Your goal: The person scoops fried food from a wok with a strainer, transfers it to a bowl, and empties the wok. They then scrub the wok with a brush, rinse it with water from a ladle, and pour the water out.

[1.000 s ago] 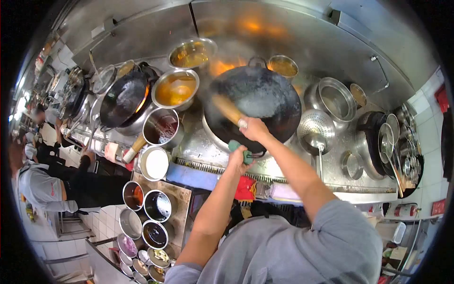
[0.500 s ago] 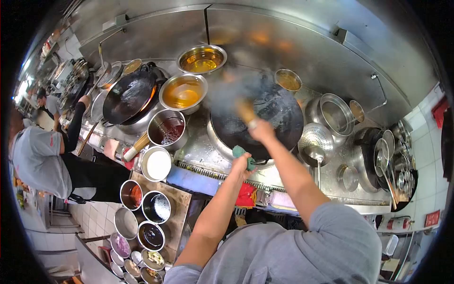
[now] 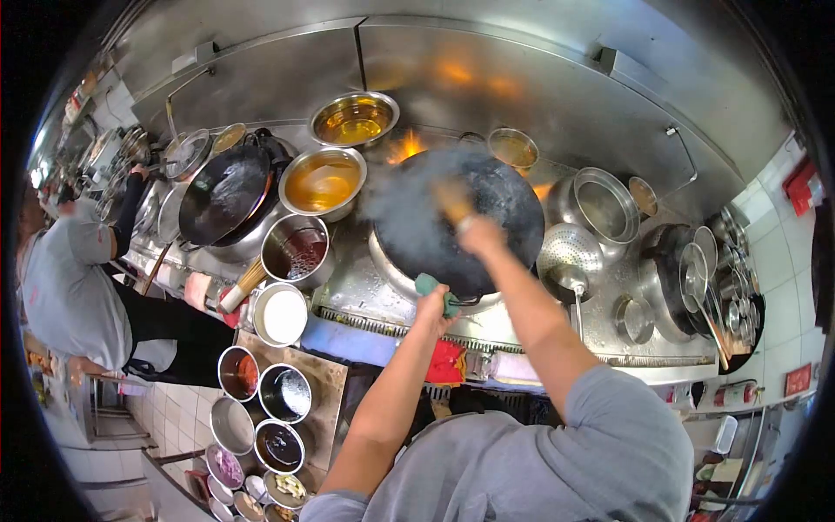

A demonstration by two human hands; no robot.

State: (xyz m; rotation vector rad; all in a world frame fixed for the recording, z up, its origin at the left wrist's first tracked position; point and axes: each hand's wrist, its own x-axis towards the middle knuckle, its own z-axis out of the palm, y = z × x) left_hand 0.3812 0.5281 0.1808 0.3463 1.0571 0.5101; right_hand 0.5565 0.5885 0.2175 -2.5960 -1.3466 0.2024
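Observation:
A large black wok point(image 3: 513, 204) sits on the burner before me, with steam rising from its left side. My left hand point(image 3: 432, 306) is closed around a green cloth point(image 3: 426, 284) at the wok's near handle. Over the inside of the wok, my right hand point(image 3: 478, 235) grips a bamboo wok brush point(image 3: 452, 200), its bristles smeared by motion. Orange flames point(image 3: 405, 148) show beyond the far rim. To the right of the wok lies a perforated strainer point(image 3: 570, 252).
Bowls of yellow oil point(image 3: 323, 183) and a pot of dark red liquid point(image 3: 296, 252) stand left. Several seasoning containers point(image 3: 280, 317) line the near left. A metal pot point(image 3: 600, 204) is at the right. A co-worker point(image 3: 74, 278) stands far left beside another wok point(image 3: 228, 191).
Flames now show behind the wok, whose far rim looks raised. The brush keeps moving inside it. The whole view has shifted slightly, and the co-worker's arm reaches farther away.

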